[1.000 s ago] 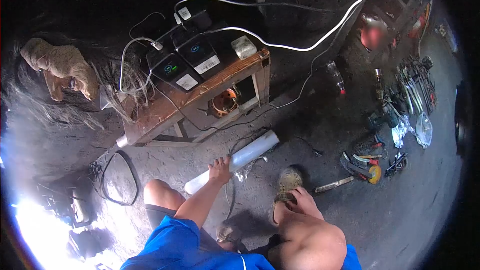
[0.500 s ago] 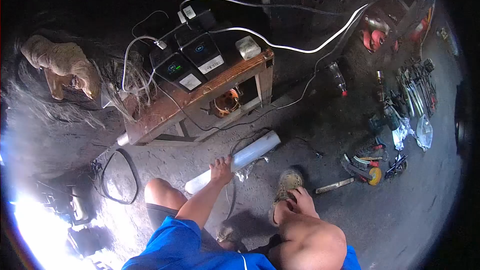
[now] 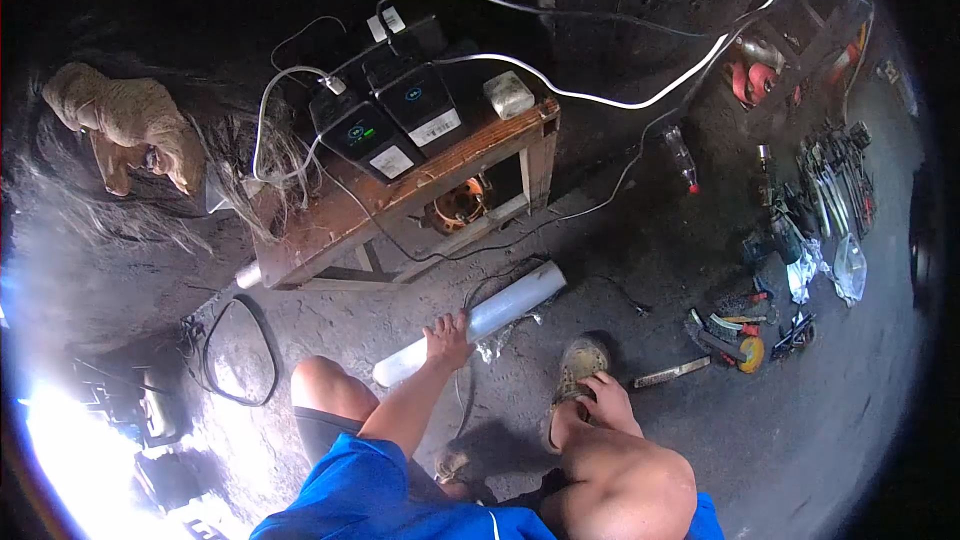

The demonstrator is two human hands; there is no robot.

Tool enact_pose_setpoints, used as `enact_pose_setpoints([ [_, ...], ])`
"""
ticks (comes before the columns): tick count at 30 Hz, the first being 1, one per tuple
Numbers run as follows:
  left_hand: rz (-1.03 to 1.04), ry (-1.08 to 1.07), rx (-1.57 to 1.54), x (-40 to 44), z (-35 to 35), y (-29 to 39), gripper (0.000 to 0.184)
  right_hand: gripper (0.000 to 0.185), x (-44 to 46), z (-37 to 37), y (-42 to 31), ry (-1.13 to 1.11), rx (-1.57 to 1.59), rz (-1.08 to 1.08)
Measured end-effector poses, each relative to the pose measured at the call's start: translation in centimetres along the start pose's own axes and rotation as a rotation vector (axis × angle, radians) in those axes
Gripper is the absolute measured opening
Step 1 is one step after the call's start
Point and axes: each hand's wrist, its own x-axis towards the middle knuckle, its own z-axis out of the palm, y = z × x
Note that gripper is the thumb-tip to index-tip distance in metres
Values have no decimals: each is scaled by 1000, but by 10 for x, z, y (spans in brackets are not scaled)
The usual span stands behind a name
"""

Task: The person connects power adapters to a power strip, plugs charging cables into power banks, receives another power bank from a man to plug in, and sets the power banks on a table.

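A long white cylinder (image 3: 517, 302) lies slantwise on the dark floor. My left hand (image 3: 448, 340) rests on top of its middle with the fingers spread. My right hand (image 3: 607, 404) is at my right ankle, beside the strap of the clog (image 3: 582, 362); its fingers are bent and partly hidden, and whether they grip anything cannot be made out. Crumpled clear plastic (image 3: 492, 346) lies against the cylinder's near side.
A wooden bench (image 3: 440, 185) bears two black devices (image 3: 368, 135) with cables and a small block (image 3: 508, 95). At right are a bottle (image 3: 680, 158), several tools (image 3: 835, 180), a yellow disc (image 3: 751, 354) and a flat metal strip (image 3: 672, 372). A cable loop (image 3: 272, 355) lies at left.
The view has shifted slightly, so the bench and devices appear a little farther right. Both hands keep their places on the cylinder and at the ankle.
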Motion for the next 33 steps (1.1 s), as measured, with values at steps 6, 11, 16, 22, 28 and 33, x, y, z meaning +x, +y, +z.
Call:
enact_pose_setpoints([
  [6, -6, -15, -48, -1, -5, 2, 84, 38, -3, -7, -12, 41, 25, 13],
  [11, -11, 5, -41, -2, -3, 2, 84, 38, -4, -7, -13, 58, 15, -6],
  [16, -20, -13, -49, -2, -6, 3, 83, 38, -3, -4, -9, 42, 13, 15],
  [22, -19, -50, -50, -3, -10, 3, 84, 35, -5, 0, -9, 107, 55, 9],
  [28, -13, -20, -18, -1, -2, 3, 84, 37, -5, 0, -10, 101, 78, 23],
  [33, -11, -27, -3, 2, 2, 1, 85, 36, -7, 0, -12, 114, 56, 58],
])
